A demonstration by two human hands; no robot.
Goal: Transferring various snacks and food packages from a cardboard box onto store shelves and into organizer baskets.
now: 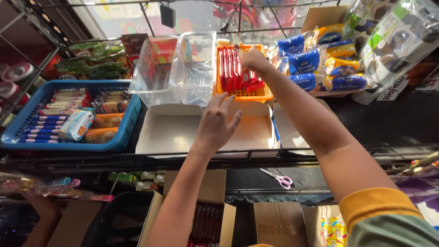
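Note:
My right hand point(250, 58) reaches into an orange basket point(249, 95) on the shelf and rests on a row of red snack packets point(231, 71) standing on edge; whether it grips one is unclear. My left hand point(216, 122) hovers with fingers spread over a white cardboard tray point(169, 132) in front of the basket, holding nothing. Below, an open brown carton point(206, 215) shows more red packets point(206, 226) inside.
A blue basket point(123, 132) of wrapped snacks sits at left. Two clear plastic bins point(192, 68) stand beside the orange basket. Blue and yellow bagged goods point(320, 64) lie at right. Pink-handled scissors point(279, 179) rest on the lower shelf, beside further cartons point(279, 222).

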